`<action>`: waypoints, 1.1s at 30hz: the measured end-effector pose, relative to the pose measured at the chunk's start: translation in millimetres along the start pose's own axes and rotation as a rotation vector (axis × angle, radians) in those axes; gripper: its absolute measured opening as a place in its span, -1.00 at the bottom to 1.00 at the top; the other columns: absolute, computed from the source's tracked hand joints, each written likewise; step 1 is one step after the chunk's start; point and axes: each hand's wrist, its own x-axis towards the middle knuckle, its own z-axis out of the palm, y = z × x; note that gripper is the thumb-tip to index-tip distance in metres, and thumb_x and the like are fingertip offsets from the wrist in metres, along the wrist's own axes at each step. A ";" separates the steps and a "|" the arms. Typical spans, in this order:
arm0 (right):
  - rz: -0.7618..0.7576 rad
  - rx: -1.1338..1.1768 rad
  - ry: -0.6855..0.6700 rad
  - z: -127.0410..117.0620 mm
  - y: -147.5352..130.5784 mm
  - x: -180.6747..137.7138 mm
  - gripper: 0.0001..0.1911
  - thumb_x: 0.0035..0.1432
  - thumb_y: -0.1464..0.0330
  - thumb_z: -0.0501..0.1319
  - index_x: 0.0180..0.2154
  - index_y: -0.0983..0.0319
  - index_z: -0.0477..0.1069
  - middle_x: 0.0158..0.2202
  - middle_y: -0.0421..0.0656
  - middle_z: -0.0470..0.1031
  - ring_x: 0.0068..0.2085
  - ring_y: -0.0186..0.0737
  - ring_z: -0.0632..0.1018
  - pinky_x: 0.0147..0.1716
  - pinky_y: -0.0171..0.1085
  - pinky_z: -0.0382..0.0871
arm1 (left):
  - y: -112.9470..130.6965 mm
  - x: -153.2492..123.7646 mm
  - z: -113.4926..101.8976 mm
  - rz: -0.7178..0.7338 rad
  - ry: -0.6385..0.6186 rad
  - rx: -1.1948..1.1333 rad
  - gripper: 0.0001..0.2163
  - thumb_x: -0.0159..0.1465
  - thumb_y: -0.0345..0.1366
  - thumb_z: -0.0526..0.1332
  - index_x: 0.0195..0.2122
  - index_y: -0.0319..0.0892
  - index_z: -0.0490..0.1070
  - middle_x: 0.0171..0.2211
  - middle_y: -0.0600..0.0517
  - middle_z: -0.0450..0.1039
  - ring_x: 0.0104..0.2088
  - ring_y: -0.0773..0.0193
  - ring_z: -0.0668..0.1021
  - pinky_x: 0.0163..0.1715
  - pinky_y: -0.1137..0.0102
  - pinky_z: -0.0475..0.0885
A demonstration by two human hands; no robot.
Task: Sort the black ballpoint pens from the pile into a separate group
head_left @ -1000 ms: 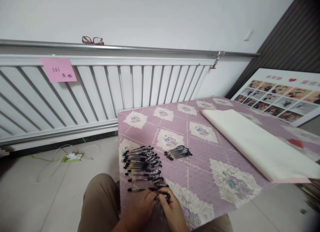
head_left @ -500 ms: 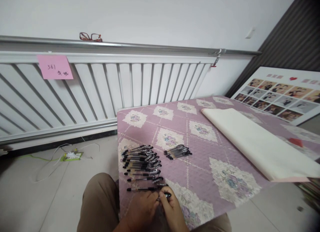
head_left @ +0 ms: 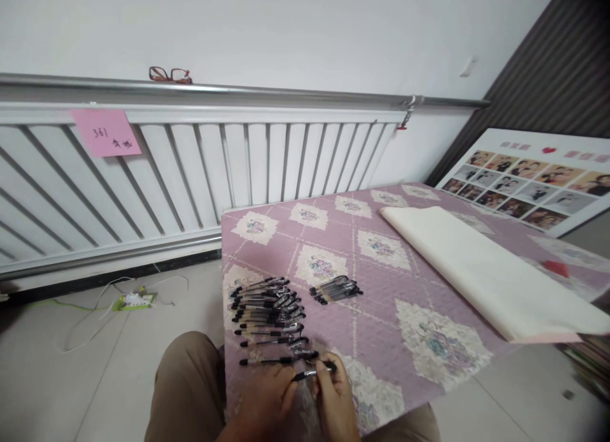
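Both my hands meet at the near edge of a purple quilted table cover [head_left: 381,296]. My left hand [head_left: 267,401] and my right hand [head_left: 333,397] are closed together on one black pen [head_left: 312,372], which lies almost level between them. Just beyond my fingers a row of several black pens [head_left: 269,308] lies side by side, tips to the left. A smaller bunch of black pens [head_left: 336,289] rests a little farther back, to the right of the row.
A cream roll of paper [head_left: 476,274] lies across the right of the table. A white radiator [head_left: 190,169] with a pink note [head_left: 105,132] and glasses [head_left: 170,75] on its rail lines the wall. A photo board [head_left: 528,181] leans at right. Cables lie on the floor at left.
The pen in my hands has come out from under my fingers and now shows nearly level between them. My right hand has shifted slightly right. The pens on the table have not moved.
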 end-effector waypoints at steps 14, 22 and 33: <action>-0.563 -0.892 -0.122 -31.7 11.8 9.2 -0.91 0.10 0.33 0.17 -0.34 0.14 0.44 -0.35 -0.15 0.53 -0.27 -0.08 0.52 -0.24 -0.15 0.38 | -12.2 -5.3 3.5 0.018 0.123 -0.053 -0.81 0.27 -0.39 0.04 -0.19 -0.07 0.40 -0.29 0.03 0.43 -0.28 0.21 0.48 -0.29 0.36 0.35; -0.803 -1.087 -0.040 -47.2 5.7 29.7 -0.85 0.14 0.40 0.15 -0.23 0.14 0.43 -0.18 -0.09 0.52 -0.12 -0.04 0.50 -0.11 -0.04 0.38 | -11.6 8.4 -1.2 0.001 0.027 0.008 -0.85 0.22 -0.42 0.10 -0.25 -0.08 0.42 -0.30 0.04 0.42 -0.27 0.19 0.47 -0.26 0.34 0.35; -0.607 -0.941 -0.145 -25.1 9.4 -3.0 -0.75 0.30 0.29 -0.03 -0.25 0.14 0.41 -0.33 -0.15 0.54 -0.27 -0.21 0.56 -0.28 -0.29 0.44 | -15.5 3.0 1.2 0.109 0.134 0.006 -0.81 0.24 -0.41 0.07 -0.18 -0.09 0.40 -0.31 0.02 0.43 -0.30 0.20 0.46 -0.30 0.34 0.36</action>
